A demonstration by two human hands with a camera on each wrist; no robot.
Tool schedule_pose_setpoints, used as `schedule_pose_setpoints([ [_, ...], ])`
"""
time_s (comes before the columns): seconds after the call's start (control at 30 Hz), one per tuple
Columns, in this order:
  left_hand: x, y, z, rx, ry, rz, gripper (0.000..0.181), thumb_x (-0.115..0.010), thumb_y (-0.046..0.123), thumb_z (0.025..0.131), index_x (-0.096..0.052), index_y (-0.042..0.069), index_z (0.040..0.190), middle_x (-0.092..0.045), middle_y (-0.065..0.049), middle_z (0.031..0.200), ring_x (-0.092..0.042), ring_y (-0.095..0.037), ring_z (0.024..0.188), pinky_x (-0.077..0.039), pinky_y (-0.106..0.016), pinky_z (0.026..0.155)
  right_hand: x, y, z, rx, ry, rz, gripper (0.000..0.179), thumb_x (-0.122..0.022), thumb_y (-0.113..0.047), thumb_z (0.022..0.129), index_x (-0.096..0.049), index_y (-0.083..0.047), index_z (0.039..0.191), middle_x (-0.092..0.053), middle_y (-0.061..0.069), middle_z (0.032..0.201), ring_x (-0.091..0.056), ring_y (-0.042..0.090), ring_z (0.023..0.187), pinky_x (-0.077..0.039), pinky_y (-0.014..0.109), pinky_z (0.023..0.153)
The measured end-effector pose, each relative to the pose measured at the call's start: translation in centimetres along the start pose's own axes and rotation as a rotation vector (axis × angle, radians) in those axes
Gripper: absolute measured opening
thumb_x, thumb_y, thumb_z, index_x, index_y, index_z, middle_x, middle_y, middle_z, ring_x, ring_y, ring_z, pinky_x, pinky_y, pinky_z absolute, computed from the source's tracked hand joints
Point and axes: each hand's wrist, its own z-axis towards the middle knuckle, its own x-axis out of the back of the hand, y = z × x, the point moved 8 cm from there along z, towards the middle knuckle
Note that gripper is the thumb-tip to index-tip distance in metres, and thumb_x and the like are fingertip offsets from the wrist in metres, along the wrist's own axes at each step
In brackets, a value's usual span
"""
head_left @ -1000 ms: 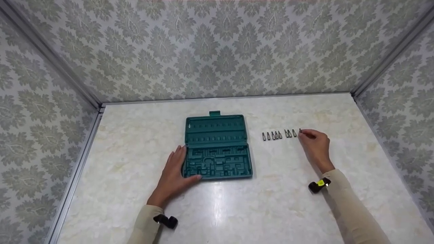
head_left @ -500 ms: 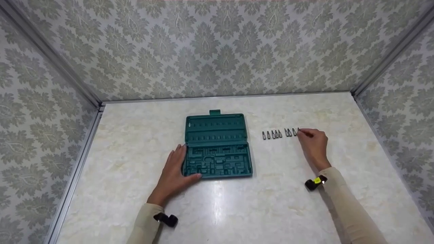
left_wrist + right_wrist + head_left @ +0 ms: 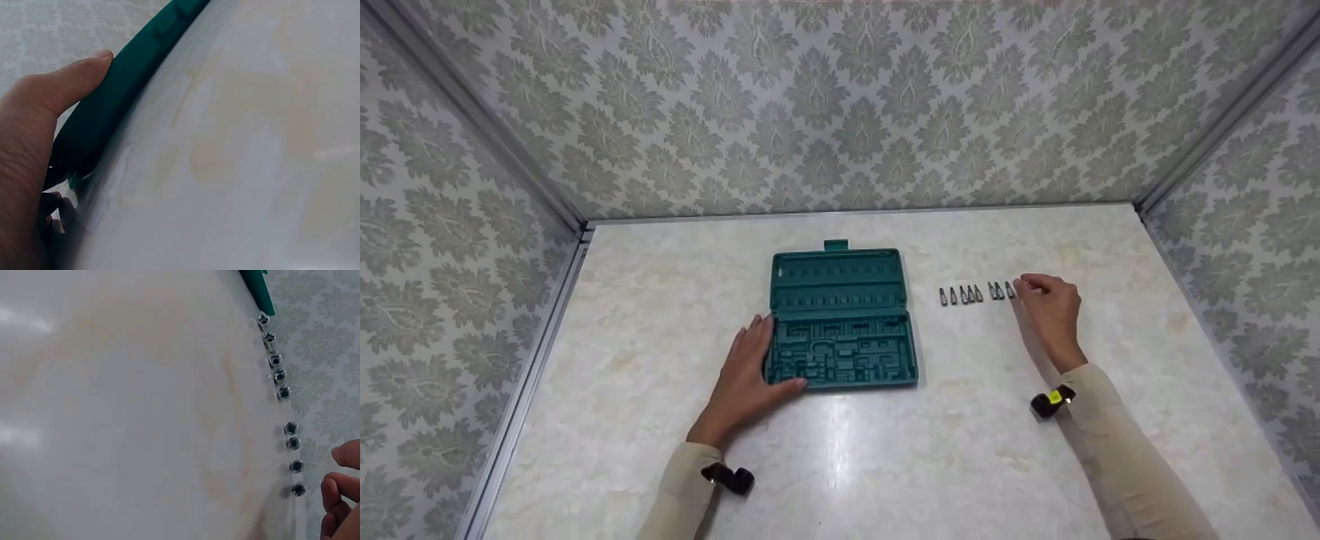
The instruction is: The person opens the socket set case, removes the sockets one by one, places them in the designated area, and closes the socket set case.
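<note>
A dark green plastic tool case (image 3: pixel 840 319) lies unfolded on the table, its moulded slots facing up. My left hand (image 3: pixel 746 375) grips its front left corner, thumb on the front rim and fingers along the left side; in the left wrist view the thumb (image 3: pixel 81 79) lies against the case's outer wall. Right of the case, several small metal socket bits (image 3: pixel 964 295) form a row. At the row's right end is my right hand (image 3: pixel 1051 319). In the right wrist view its thumb and forefinger stand apart beside the last socket bit (image 3: pixel 298 489), which the fingertips hide in the head view.
The pale marbled table (image 3: pixel 900 465) has patterned wall panels (image 3: pixel 847 112) at the back and both sides. A latch tab (image 3: pixel 836 245) sticks out from the far edge of the case. Both wrists wear black cameras.
My right hand has shifted slightly left and away from me. Earlier it pinched a socket bit whose tip showed above the fingers; now the fingers are off it. The left hand keeps its hold.
</note>
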Motion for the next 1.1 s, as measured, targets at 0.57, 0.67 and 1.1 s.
schedule_pose_setpoints([
  [0.57, 0.0, 0.1, 0.1, -0.010, -0.003, -0.003, 0.127, -0.083, 0.071, 0.085, -0.016, 0.017, 0.179, -0.014, -0.010, 0.185, -0.005, -0.032, 0.171, -0.007, -0.055, 0.137, -6.1, -8.3, -1.4, 0.296, -0.208, 0.043, 0.025, -0.078, -0.015, 0.105, -0.082, 0.002, 0.122, -0.078, 0.018, 0.113, -0.060, 0.043, 0.111, -0.044, 0.055, 0.099],
  [0.67, 0.0, 0.1, 0.2, -0.012, -0.001, -0.001, 0.127, -0.084, 0.070, 0.085, -0.017, 0.016, 0.179, -0.015, -0.010, 0.185, -0.006, -0.032, 0.171, -0.007, -0.054, 0.138, -7.3, -9.1, -1.7, 0.311, -0.242, 0.038, 0.025, -0.078, -0.016, 0.105, -0.082, 0.001, 0.123, -0.078, 0.017, 0.114, -0.059, 0.044, 0.114, -0.044, 0.055, 0.099],
  [1.1, 0.0, 0.3, 0.2, -0.006, 0.005, 0.008, 0.128, -0.085, 0.071, 0.084, -0.017, 0.015, 0.178, -0.015, -0.010, 0.185, -0.007, -0.031, 0.171, -0.007, -0.053, 0.138, -11.6, -11.8, -2.1, 0.337, -0.341, -0.011, 0.026, -0.076, -0.018, 0.106, -0.081, -0.001, 0.126, -0.077, 0.013, 0.115, -0.059, 0.043, 0.116, -0.045, 0.049, 0.098],
])
